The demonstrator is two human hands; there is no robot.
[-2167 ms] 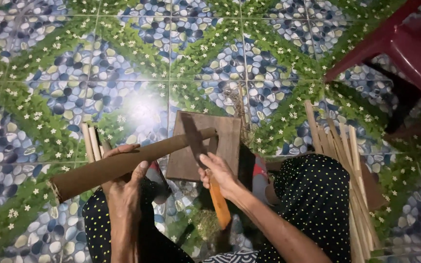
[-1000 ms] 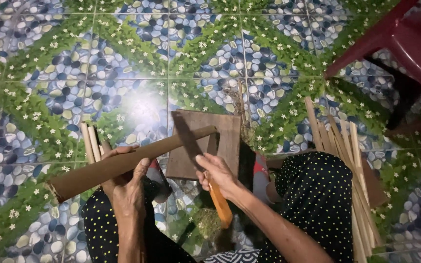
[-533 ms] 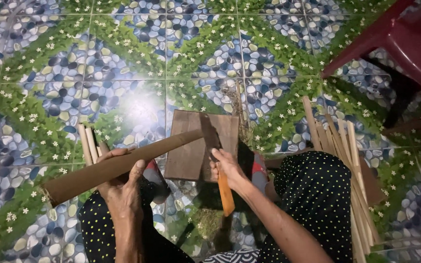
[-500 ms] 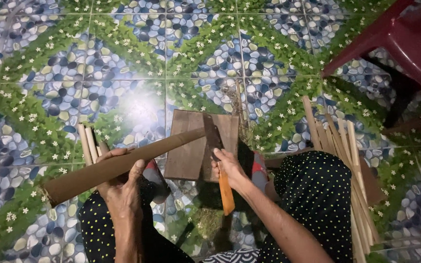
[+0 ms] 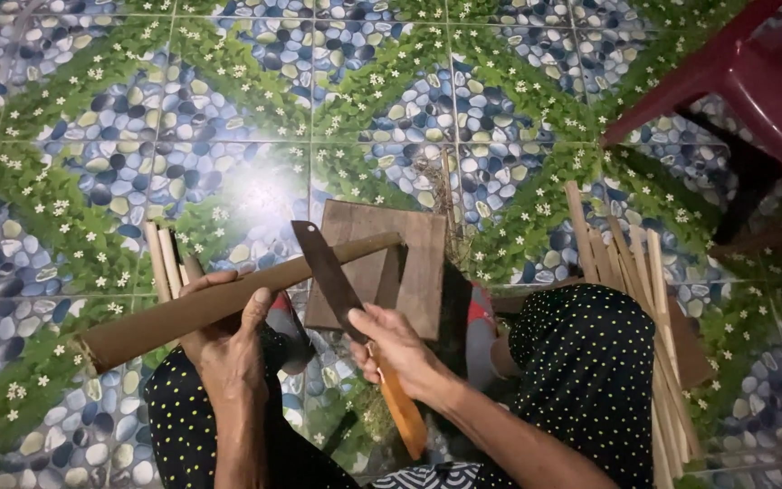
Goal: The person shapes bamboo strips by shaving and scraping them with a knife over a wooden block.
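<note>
the left hand is wrapped around a long brown bamboo pole, fingers curled over its top and thumb up along the side, gripping it near the middle. the pole lies at a slant, its far end resting on a dark wooden board on the patterned tile floor, its near end low at the left. the right hand is clenched around the orange handle of a cleaver-like knife, the dark blade angled up and crossing over the pole just short of the board. split bamboo strips lie in a bundle on the right, beside a knee in black dotted cloth; a few more strips lie behind the left hand. a red plastic chair stands at the top right.
</note>
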